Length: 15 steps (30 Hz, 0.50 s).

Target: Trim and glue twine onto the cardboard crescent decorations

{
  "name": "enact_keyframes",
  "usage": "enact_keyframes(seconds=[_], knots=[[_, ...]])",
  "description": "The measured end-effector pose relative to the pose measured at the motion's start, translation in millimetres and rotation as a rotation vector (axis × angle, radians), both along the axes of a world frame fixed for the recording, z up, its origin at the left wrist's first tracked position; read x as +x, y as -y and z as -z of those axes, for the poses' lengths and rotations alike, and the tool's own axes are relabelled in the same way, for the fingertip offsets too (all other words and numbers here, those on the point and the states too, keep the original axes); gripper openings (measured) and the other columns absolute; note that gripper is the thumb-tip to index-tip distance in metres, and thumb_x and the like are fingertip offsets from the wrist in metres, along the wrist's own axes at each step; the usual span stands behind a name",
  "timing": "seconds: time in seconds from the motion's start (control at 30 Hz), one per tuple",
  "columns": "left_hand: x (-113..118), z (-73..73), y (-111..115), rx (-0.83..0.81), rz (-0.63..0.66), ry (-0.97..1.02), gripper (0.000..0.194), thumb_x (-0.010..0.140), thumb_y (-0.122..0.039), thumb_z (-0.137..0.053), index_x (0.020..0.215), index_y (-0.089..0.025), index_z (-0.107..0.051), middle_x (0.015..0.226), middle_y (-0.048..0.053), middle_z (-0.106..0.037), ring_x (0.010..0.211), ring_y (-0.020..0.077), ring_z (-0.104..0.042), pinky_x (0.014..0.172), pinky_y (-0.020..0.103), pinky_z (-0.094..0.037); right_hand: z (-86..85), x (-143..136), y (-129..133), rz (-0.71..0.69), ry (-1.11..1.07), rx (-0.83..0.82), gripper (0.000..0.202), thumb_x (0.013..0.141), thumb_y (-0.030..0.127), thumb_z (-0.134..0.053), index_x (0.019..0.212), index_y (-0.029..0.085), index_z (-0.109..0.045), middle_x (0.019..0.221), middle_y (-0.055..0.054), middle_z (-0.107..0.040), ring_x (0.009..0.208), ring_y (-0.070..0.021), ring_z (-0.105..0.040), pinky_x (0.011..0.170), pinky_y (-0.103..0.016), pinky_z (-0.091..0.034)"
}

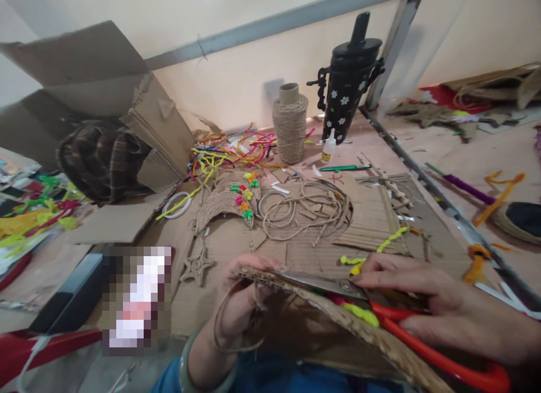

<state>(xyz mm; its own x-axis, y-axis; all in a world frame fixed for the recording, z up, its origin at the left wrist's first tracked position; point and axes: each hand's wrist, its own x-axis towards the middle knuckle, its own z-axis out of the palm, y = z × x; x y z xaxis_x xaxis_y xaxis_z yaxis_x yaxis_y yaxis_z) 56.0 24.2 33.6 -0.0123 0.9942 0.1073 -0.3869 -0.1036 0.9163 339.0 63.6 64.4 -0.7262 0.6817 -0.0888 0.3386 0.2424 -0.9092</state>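
Observation:
My left hand (240, 297) is closed on the end of a corrugated cardboard piece (344, 320), which stands edge-up and slants toward the lower right. A loop of jute twine (217, 320) hangs by that hand. My right hand (452, 311) is closed around a pair of scissors (439, 351) with red handles, fingertips near the pivot. The blades lie along the cardboard's top edge and point at my left hand. Yellow-green pipe cleaner (361, 314) shows beside the blades. Behind lie a twine-wrapped crescent (222, 207) with small coloured flowers and a twine star (198, 267).
A twine spool (290, 128), a small glue bottle (328, 148) and a black flowered tumbler (349, 89) stand at the back. Loose twine (291, 218), a green cutter (344, 168) and pipe cleaners (253, 139) litter the table. An open cardboard box (160, 123) is at left.

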Motion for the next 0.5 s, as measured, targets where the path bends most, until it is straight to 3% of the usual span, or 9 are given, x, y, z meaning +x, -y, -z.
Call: enact_keyframes(seconds=[0.27,0.5], knots=[[-5.7,9.0,3.0,0.03,0.069,0.004,0.014,0.077,-0.03,-0.076,0.09,-0.029,-0.072,0.085,0.0,-0.075,0.082,0.0179,-0.068,0.074,0.03,-0.055,1.8,-0.2,-1.8,0.005,0.005,-0.012,0.035,0.079,0.041,-0.065,0.113,0.036,-0.072,0.105,-0.008,-0.071,0.1,-0.0277,-0.067,0.079,-0.038,-0.056],[-1.6,3.5,1.0,0.03,0.082,0.051,0.012,0.077,-0.026,-0.076,0.088,-0.028,-0.073,0.083,-0.002,-0.074,0.077,0.0146,-0.068,0.068,0.025,-0.055,2.0,-2.2,-1.9,-0.003,-0.013,-0.03,0.036,0.078,0.036,-0.065,0.114,0.034,-0.072,0.103,-0.009,-0.07,0.094,-0.0275,-0.069,0.079,-0.041,-0.056]])
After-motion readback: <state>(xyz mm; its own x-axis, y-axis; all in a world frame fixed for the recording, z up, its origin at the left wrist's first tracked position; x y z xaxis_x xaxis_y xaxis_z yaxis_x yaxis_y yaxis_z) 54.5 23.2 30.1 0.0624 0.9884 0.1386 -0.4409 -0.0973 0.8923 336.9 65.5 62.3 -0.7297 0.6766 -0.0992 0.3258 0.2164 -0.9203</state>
